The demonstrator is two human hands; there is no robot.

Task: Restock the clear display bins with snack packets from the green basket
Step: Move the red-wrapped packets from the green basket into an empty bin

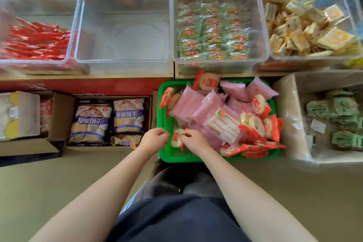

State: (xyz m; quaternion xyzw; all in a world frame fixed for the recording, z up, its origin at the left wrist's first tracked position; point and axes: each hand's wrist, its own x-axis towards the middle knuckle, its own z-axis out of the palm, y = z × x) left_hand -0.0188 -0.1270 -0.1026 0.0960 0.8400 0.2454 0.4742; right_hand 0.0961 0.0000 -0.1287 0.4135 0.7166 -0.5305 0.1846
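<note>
The green basket stands on the floor below the shelf, heaped with pink packets and red-edged round cake packets. My right hand pinches one red-edged cake packet at the basket's near left corner. My left hand hovers at the basket's left rim, fingers curled, close beside that packet; whether it touches the packet is unclear. On the shelf above sit clear display bins: an empty one, one with green packets, one with red packets, one with yellow packets.
Cardboard boxes of bagged snacks stand on the floor left of the basket. A lined box with green packets stands to the right. A white carton is at far left. Bare floor lies near my legs.
</note>
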